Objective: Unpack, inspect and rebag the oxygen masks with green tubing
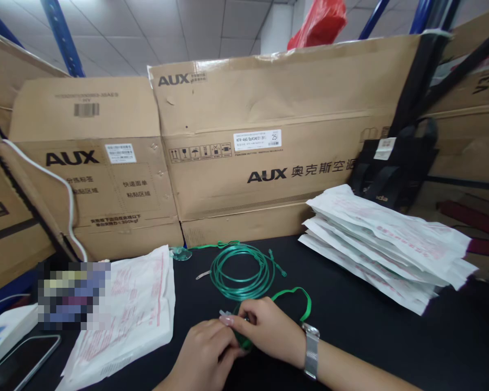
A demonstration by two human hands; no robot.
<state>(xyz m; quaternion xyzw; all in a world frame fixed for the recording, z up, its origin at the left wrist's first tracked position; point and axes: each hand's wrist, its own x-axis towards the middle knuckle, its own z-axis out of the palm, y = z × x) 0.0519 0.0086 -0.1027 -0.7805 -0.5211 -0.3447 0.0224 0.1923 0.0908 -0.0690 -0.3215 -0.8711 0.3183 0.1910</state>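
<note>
Both my hands meet low in the middle of the black table [350,326]. My left hand [204,355] is curled closed against the green tubing. My right hand [269,328], with a metal watch on its wrist, pinches the same green tubing and a small clear fitting. A coil of green tubing [242,269] lies just beyond my fingers, with a green elastic loop [295,296] to its right. A clear green mask piece [181,252] sits at the coil's far left.
A white printed pouch [126,315] lies flat at the left. A stack of white pouches [387,244] sits at the right. AUX cardboard boxes [269,141] wall off the back. A phone [20,361] lies at the bottom left, a black bag [395,168] at the right.
</note>
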